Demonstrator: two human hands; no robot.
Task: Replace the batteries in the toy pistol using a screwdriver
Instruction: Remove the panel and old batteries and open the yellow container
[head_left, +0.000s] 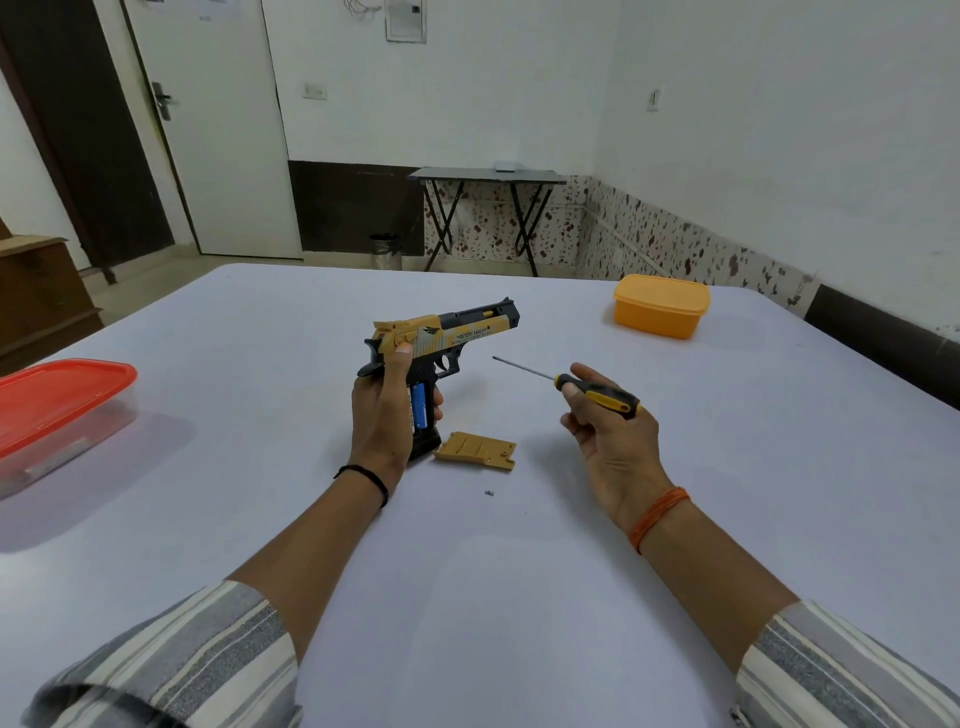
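We had the toy pistol (441, 338) upright near mid-table (519, 597), butt resting on the surface, muzzle pointing away to the right. Left hand (382, 415) gripped it around the grip, thumb up on the slide. Grip cover (475, 451) was off, lying flat on the table just beside the butt. Screw (489, 493) lay loose a bit nearer us. Blue battery (418, 409) showed in the open grip between thumb and fingers.

Right hand (608, 431) held the screwdriver (576, 387) loosely, handle across the fingers, shaft pointing left twd the pistol, tip apart from it & in the air.

Step in hand, by our read: get the old cell out.
- Park the driver first, away from the screw, so nothing rolls.
- Keep left grip but shift fingers off the bay; they partly blocked it.
- Lift one end of the cell w/ a fingertip rather than prying w/ the blade.
- Note polarity before pulling.
- Couldn't tell if a 2nd cell sat behind the hand.

Orange tub (660, 306) far right, red-lidded box (62, 410) at left; contents not clear.
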